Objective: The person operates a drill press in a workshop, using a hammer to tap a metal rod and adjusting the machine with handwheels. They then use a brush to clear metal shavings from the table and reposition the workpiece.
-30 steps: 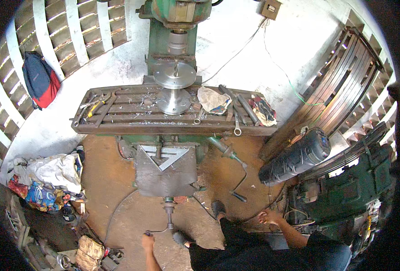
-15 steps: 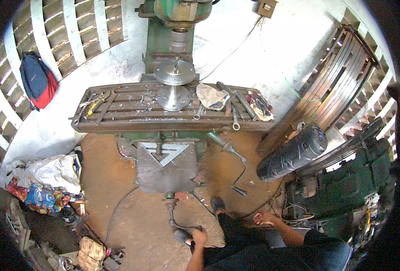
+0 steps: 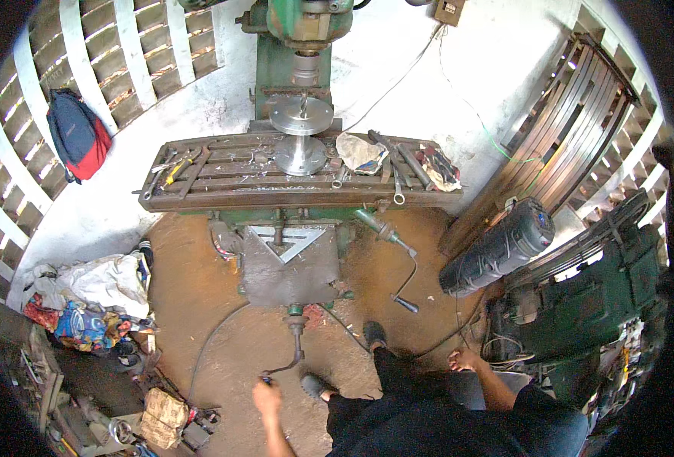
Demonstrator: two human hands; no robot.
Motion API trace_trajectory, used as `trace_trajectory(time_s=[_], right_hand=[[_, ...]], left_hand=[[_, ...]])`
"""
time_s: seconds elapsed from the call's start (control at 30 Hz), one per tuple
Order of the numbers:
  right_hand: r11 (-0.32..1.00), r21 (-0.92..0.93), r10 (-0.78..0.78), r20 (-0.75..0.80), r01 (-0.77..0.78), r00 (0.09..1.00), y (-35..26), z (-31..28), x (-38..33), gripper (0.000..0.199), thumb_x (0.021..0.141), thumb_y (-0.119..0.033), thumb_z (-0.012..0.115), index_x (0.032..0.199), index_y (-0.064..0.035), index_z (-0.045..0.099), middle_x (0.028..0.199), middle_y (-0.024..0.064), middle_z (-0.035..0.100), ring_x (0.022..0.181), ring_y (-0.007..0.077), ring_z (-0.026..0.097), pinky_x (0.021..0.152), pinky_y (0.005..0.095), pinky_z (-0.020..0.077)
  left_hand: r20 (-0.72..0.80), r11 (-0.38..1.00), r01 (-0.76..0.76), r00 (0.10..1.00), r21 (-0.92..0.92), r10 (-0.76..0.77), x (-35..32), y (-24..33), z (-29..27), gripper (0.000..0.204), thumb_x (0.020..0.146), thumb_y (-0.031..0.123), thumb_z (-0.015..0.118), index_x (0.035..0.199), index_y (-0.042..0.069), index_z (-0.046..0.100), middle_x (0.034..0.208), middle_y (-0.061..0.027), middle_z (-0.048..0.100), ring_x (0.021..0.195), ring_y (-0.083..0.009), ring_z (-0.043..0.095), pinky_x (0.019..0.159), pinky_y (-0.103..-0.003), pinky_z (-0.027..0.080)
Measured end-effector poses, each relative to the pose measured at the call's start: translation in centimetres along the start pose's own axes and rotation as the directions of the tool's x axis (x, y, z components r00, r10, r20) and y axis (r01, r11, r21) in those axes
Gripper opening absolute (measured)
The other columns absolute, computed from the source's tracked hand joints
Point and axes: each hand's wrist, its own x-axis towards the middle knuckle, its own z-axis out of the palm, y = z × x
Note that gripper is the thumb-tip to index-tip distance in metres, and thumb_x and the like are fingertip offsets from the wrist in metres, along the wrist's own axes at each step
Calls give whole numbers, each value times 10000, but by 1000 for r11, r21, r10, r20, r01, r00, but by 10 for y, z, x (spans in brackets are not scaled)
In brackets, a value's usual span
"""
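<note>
Low in front of me, my left hand [image 3: 267, 397] is closed around the grip of a crank handle [image 3: 296, 352] that projects from the base of a green milling machine [image 3: 291, 278]. Resting beside my right leg, my right hand [image 3: 468, 359] has its fingers curled, with nothing visible in them. A shiny metal spool-shaped workpiece [image 3: 300, 154] with two round flanges stands on the slotted machine table [image 3: 230, 199]. Directly over its upper flange is a drill bit [image 3: 304, 105], held in the spindle [image 3: 305, 70]. Whether the bit touches the metal cannot be made out.
Spanners, a yellow-handled tool [image 3: 178, 169] and rags [image 3: 361, 154] lie on the table among metal chips. A second crank [image 3: 407, 283] hangs at right. Further right are a black cylinder [image 3: 498, 247] and green machinery [image 3: 580, 293]. Cloths [image 3: 105, 286] are heaped at left.
My left hand has swung the lower crank's grip leftward. My right hand stays beside my leg with little movement. The whole view has shifted slightly.
</note>
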Motion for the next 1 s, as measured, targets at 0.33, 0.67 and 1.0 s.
trace_trajectory(time_s=[0.33, 0.67, 1.0], right_hand=[[966, -211, -165, -67, 147, 984, -39, 85, -19, 170, 880, -81, 563, 1029, -11, 607, 877, 95, 663, 756, 199, 651, 565, 324, 522], [417, -831, -521, 113, 367, 846, -179, 184, -108, 170, 780, -91, 545, 921, -29, 617, 762, 9, 616, 645, 106, 546, 560, 272, 443], [-220, -835, -930, 335, 504, 149, -549, 306, -14, 230, 773, -129, 678, 963, -11, 626, 876, 165, 672, 838, 308, 659, 744, 393, 512]], left_hand=[[472, 953, -250, 829, -170, 301, -31, 44, 233, 397, 819, 291, 612, 849, -105, 612, 861, -320, 634, 869, -477, 621, 766, -473, 501], [705, 741, 365, 680, -564, 201, 59, -56, 189, 328, 894, 173, 562, 1169, 2, 509, 1102, -183, 611, 930, -285, 630, 757, -443, 553], [430, 424, 597, 795, -681, -429, -10, -204, 52, 187, 919, 171, 461, 1043, 38, 507, 759, -89, 578, 646, -238, 601, 544, -383, 556]])
